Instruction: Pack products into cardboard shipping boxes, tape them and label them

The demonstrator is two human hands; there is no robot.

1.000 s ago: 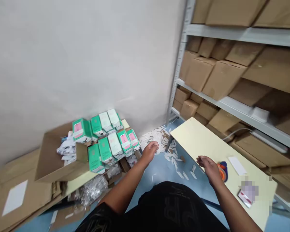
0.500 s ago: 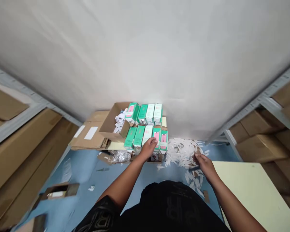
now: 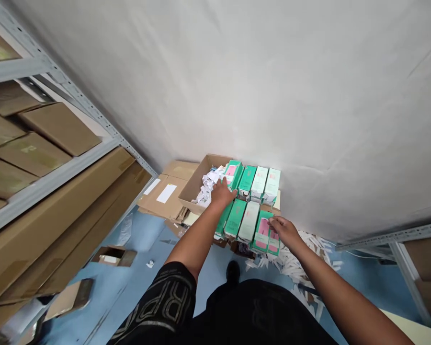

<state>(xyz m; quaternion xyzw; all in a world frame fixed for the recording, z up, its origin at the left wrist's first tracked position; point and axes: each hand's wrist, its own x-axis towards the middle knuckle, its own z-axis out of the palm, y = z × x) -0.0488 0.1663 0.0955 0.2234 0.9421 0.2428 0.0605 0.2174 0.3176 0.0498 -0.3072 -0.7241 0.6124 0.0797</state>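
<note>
My left hand (image 3: 222,193) reaches to the near left edge of a green box with a pink panel (image 3: 232,170) in the back row, thumb and fingers apart. My right hand (image 3: 284,229) has its fingers closed at the far end of a green-and-pink box (image 3: 273,242) at the right end of the front row. Beside that stands another green-and-pink box (image 3: 261,235). A white box (image 3: 249,220) and a green box (image 3: 234,218) continue the front row leftward. Behind them stand a green box (image 3: 247,178) and two white-topped boxes (image 3: 259,180).
An open carton (image 3: 189,195) of crumpled paper stands left of the boxes, beside flattened cardboard (image 3: 171,186). Paper strips (image 3: 307,249) litter the blue floor (image 3: 147,287) at right. Shelves of cartons (image 3: 75,211) line the left side; another shelf rack (image 3: 398,239) is at right.
The view has swung right and closer to the boxes. My left hand went from the front-row pink boxes to the back-row box; my right hand came in from the right onto a front-row box.
</note>
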